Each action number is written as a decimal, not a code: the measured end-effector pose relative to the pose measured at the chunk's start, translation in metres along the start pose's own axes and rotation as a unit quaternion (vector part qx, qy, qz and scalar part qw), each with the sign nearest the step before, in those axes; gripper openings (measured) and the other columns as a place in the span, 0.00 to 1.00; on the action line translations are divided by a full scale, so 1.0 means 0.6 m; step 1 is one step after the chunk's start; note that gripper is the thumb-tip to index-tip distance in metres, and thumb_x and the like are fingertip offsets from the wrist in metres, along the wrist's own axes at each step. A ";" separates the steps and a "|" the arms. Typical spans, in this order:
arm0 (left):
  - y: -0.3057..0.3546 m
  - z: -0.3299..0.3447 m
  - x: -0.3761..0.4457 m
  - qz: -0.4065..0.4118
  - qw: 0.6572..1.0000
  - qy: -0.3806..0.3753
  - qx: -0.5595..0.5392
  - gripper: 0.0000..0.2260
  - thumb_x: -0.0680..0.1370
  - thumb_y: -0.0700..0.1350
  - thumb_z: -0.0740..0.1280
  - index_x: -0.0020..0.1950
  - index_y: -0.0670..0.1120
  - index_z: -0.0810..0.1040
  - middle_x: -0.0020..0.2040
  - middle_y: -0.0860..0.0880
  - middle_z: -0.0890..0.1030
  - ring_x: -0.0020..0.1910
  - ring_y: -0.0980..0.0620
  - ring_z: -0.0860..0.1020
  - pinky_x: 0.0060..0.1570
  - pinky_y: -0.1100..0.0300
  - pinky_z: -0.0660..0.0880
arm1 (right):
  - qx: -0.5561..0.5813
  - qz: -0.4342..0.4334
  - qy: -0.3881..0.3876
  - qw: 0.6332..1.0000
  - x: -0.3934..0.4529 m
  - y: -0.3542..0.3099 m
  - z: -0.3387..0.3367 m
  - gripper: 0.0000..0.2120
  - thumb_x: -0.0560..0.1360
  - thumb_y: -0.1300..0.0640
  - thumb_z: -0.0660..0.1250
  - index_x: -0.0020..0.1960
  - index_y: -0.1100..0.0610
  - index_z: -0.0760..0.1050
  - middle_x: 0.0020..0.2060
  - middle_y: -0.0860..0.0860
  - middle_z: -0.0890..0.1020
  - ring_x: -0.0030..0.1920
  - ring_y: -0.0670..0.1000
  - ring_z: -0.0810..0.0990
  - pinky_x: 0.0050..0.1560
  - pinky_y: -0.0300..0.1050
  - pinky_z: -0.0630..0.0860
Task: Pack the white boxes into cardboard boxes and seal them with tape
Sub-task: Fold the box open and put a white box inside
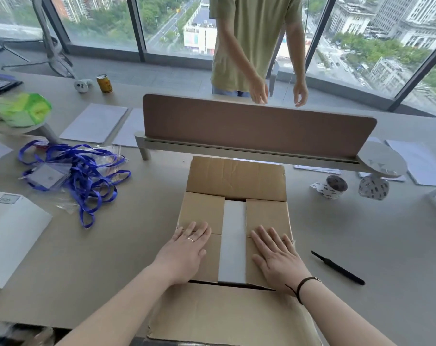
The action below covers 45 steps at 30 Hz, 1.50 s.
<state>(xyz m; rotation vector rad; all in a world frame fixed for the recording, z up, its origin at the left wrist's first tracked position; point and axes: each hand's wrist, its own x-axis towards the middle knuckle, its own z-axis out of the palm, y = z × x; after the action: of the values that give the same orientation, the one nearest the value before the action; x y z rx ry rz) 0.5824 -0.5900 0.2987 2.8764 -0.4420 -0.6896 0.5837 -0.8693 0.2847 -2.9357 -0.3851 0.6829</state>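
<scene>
The brown cardboard box (233, 221) sits on the smooth grey table (112, 245). The left hand (187, 248) and the right hand (278, 260) lie flat with straight fingers, each pressing down one creased side flap. Between the hands, a plain white box (233, 240) shows inside through the gap. Right of the right hand lie a thin black pen (338, 268) and two white tape rolls (334, 187) with dark print too small to read.
</scene>
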 end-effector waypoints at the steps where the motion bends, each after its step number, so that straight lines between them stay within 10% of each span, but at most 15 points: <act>1: -0.001 -0.001 0.002 0.004 1.000 -0.004 0.006 0.25 0.86 0.50 0.45 0.82 0.53 0.40 0.82 0.58 0.39 0.81 0.53 0.37 0.78 0.54 0.37 | 0.002 0.000 0.002 1.000 0.000 0.001 0.001 0.28 0.84 0.40 0.41 0.81 0.40 0.34 0.77 0.38 0.32 0.80 0.46 0.32 0.77 0.48 0.30; 12: -0.085 0.010 -0.051 0.010 0.977 0.081 -0.196 0.25 0.85 0.42 0.56 0.81 0.55 0.57 0.81 0.59 0.51 0.80 0.61 0.47 0.73 0.68 0.44 | 0.156 0.012 0.062 0.986 -0.063 0.064 -0.004 0.22 0.85 0.59 0.54 0.76 0.43 0.68 0.78 0.37 0.58 0.80 0.41 0.52 0.76 0.34 0.39; 19: -0.106 0.036 -0.096 -0.039 0.919 0.088 -0.383 0.32 0.80 0.32 0.61 0.74 0.64 0.61 0.72 0.73 0.65 0.72 0.71 0.64 0.69 0.76 0.56 | 0.182 0.036 0.013 0.982 -0.161 0.125 0.028 0.37 0.78 0.50 0.70 0.74 0.27 0.52 0.74 0.27 0.52 0.77 0.34 0.49 0.77 0.36 0.48; 23: -0.093 0.026 -0.103 -0.012 0.889 0.050 -0.455 0.38 0.77 0.28 0.64 0.74 0.66 0.61 0.66 0.77 0.71 0.66 0.71 0.71 0.67 0.70 0.67 | 0.309 0.073 0.001 0.948 -0.163 0.122 0.022 0.37 0.72 0.47 0.76 0.73 0.28 0.62 0.70 0.28 0.67 0.69 0.33 0.67 0.69 0.36 0.65; 28: -0.084 0.003 -0.102 -0.045 0.826 0.044 -0.560 0.29 0.77 0.27 0.65 0.69 0.57 0.75 0.66 0.58 0.81 0.60 0.61 0.81 0.63 0.63 0.75 | 0.506 0.121 0.077 0.851 -0.137 0.093 0.006 0.13 0.75 0.48 0.72 0.59 0.48 0.82 0.51 0.41 0.87 0.55 0.41 0.84 0.55 0.34 0.77; 33: -0.068 0.001 -0.089 -0.143 0.752 0.069 -0.639 0.14 0.84 0.40 0.61 0.61 0.51 0.83 0.57 0.51 0.86 0.57 0.49 0.83 0.59 0.54 0.77 | 0.573 0.219 0.116 0.781 -0.094 0.068 0.031 0.21 0.74 0.49 0.75 0.65 0.53 0.78 0.54 0.48 0.86 0.55 0.49 0.84 0.50 0.45 0.77; 45: -0.062 0.030 -0.032 -0.194 0.769 0.159 -0.588 0.12 0.78 0.44 0.72 0.61 0.50 0.81 0.55 0.56 0.85 0.57 0.56 0.81 0.58 0.57 0.77 | 0.610 0.241 0.077 0.751 -0.079 0.069 0.015 0.23 0.75 0.58 0.75 0.68 0.52 0.73 0.50 0.47 0.87 0.51 0.50 0.85 0.53 0.53 0.81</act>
<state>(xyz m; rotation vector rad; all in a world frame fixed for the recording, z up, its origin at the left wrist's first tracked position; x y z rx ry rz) 0.5668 -0.5504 0.2829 1.7586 0.5099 -0.2923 0.5478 -0.9212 0.2899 -1.7301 0.6504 0.4292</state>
